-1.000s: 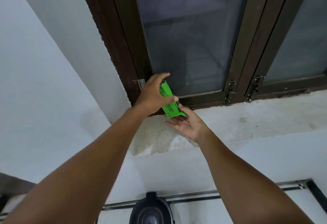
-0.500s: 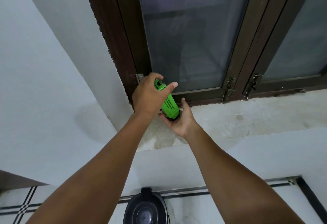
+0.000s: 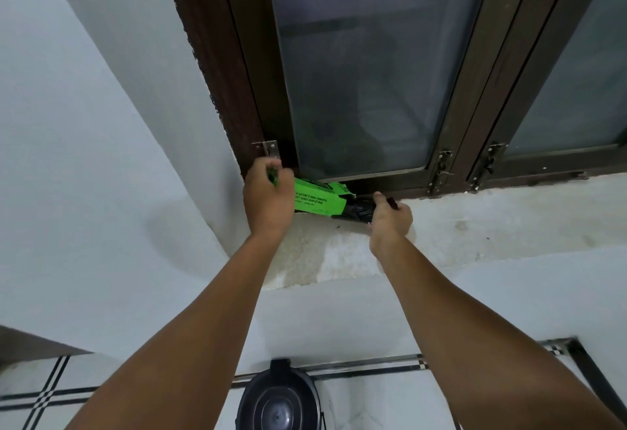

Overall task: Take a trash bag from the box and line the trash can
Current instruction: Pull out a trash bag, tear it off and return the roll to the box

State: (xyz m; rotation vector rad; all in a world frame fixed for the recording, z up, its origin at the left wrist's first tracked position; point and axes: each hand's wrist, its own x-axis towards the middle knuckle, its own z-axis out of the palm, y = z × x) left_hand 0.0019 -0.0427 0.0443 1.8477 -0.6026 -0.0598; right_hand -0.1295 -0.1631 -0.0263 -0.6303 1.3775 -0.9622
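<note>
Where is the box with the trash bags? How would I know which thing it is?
Look at the dark window frame, then down to the pale sill at its left end. The box lies there, gripped by the left hand. It is the only bright green thing, with black bags poking out.

Room corner: pale blue-white walls (image 3: 84,158), dark brown-framed window (image 3: 244,66) with frosted panes (image 3: 356,73), stained concrete sill (image 3: 492,222), white floor tiles (image 3: 373,406) with black border lines.
</note>
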